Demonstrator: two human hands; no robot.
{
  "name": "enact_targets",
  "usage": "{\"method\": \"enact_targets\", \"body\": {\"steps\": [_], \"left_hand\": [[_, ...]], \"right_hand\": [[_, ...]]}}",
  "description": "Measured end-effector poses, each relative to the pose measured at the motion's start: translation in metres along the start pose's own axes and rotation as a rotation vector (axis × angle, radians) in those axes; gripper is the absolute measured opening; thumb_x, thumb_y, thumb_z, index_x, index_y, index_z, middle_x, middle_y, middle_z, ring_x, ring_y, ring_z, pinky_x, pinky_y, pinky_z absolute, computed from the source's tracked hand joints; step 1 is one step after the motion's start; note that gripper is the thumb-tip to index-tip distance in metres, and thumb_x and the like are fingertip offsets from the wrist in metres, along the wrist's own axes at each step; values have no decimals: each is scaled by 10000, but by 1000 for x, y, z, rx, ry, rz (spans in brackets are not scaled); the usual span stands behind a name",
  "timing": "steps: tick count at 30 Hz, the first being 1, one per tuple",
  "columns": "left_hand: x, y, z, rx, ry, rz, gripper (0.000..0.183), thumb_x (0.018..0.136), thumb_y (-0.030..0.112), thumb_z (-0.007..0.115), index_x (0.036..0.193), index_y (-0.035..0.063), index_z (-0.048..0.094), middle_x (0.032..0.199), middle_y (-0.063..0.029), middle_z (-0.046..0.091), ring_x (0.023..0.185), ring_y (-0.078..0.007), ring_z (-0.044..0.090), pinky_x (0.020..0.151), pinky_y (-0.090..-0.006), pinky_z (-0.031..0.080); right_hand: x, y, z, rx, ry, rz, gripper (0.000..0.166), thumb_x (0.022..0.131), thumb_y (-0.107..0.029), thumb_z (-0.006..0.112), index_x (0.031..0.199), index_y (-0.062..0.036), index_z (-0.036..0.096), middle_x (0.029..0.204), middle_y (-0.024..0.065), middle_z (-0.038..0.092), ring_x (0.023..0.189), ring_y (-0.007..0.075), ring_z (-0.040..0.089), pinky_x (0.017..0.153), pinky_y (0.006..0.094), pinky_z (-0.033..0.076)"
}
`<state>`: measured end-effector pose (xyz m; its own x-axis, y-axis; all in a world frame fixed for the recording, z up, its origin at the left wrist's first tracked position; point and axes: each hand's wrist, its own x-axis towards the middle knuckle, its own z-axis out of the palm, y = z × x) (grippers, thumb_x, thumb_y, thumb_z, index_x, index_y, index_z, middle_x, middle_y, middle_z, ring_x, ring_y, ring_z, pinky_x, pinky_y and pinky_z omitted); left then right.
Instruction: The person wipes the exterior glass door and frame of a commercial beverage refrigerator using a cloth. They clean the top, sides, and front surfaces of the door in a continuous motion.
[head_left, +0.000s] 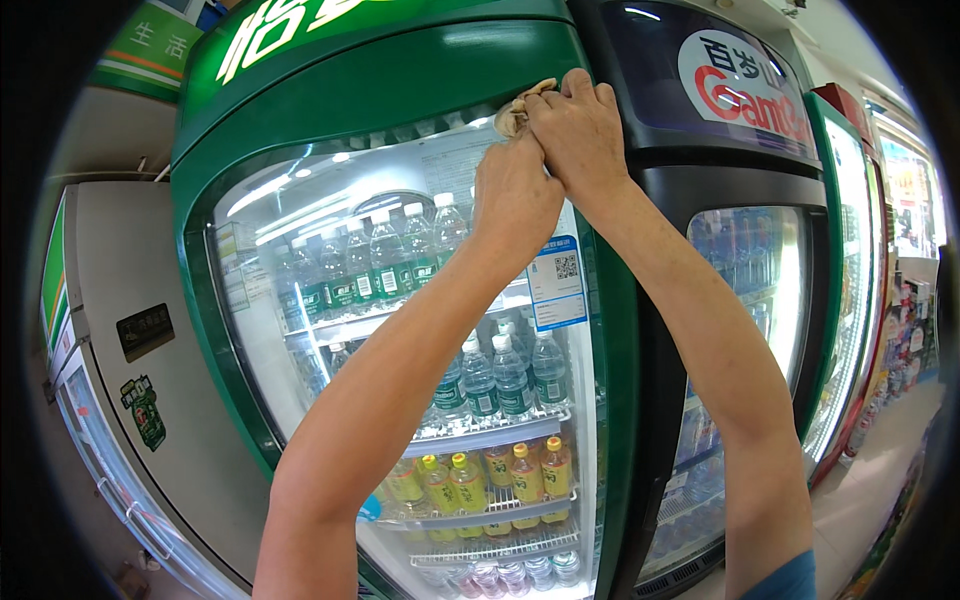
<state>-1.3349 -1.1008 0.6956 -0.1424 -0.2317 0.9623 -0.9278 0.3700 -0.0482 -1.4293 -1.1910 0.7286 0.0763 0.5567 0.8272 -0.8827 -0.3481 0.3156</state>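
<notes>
Both arms are raised to the upper right corner of the glass door (375, 180) of a green drinks refrigerator (405, 67). My right hand (585, 135) grips a bunched beige cloth (514, 118) against the top edge of the door. Close against it, slightly lower and to the left, my left hand (517, 187) is closed by the same cloth; the fingers hide how much of it that hand holds. Behind the glass stand water bottles with green labels (388, 255) and, lower down, yellow drink bottles (527, 474). A blue and white label (559, 283) is stuck near the door's right side.
A black drinks refrigerator (660, 315) stands close on the right, with more lit coolers (844, 277) beyond it. On the left are a grey panel (187, 300) with stickers and a low glass-doored cabinet (105, 450). Tiled floor (862, 525) shows at the lower right.
</notes>
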Motion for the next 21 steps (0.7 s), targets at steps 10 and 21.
{"method": "enact_targets", "body": {"steps": [10,21], "left_hand": [[-30,-8,-17,-148,-80,-92,331,828,-34,502,1085,-84,705,962,-357,716,930,-561,667,881,-602,515],[-61,-19,-23,-151,-107,-41,474,834,-60,488,1264,-100,681,1076,-364,732,1033,-569,679,964,-590,521]], "right_hand": [[-21,-24,-22,-2,-207,-12,211,823,-129,760,1007,-25,769,884,97,756,1071,270,613,849,398,458],[-45,-29,-35,12,-105,-130,219,826,-139,751,1022,-40,743,929,81,730,1053,252,607,857,399,430]]}}
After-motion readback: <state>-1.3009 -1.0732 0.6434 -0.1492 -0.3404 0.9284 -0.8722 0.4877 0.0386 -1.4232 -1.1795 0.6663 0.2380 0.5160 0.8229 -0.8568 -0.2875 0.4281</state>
